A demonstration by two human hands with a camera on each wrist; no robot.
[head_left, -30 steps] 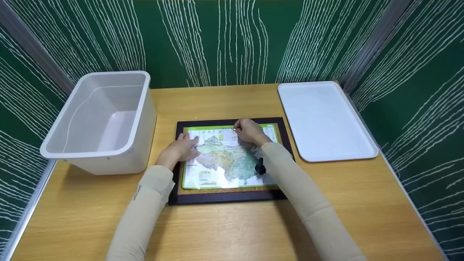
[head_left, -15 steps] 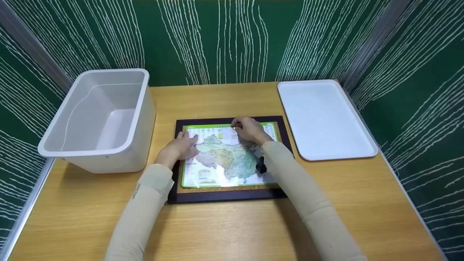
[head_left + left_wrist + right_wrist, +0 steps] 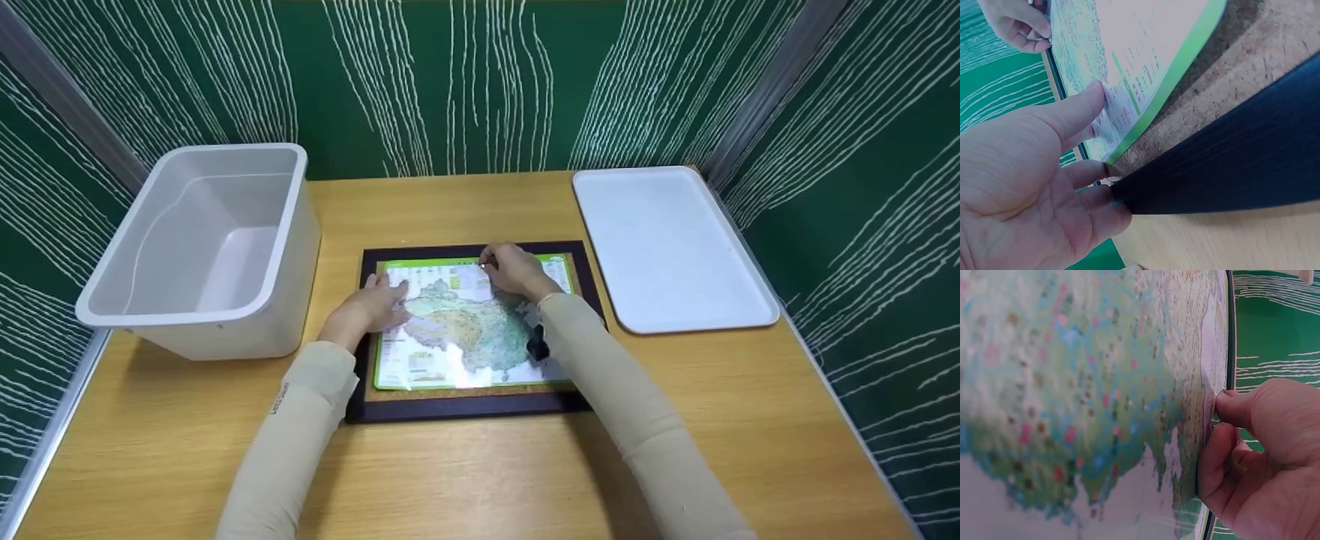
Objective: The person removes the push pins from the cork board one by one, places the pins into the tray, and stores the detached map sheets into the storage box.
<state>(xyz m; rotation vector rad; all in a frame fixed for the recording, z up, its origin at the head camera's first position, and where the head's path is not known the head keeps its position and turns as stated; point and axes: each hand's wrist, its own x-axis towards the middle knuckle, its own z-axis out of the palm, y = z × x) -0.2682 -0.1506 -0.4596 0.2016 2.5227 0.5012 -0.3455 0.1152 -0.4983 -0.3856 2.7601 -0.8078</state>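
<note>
A map (image 3: 465,322) with a green border lies on a cork board (image 3: 450,393) framed in dark wood. My left hand (image 3: 369,306) rests at the map's left side, fingers spread. In the left wrist view its thumb (image 3: 1086,102) lies on the map, and other fingertips touch the board's edge. At the map's top edge, my right hand (image 3: 514,268) pinches a tiny shiny pin-like thing (image 3: 482,265) between thumb and finger. Its exact kind is too small to tell. The right wrist view shows the curled fingers (image 3: 1216,464) against the map; my forearm hides its lower right part.
A deep white plastic bin (image 3: 262,300) stands on the table to the left. To the right of the board lies a white tray (image 3: 675,247). Green panels with white lines (image 3: 495,90) wall in the back and sides of the wooden table (image 3: 465,480).
Both hands keep their places on the map, the right still pinching at its top edge. Only a slight shift of the head view shows.
</note>
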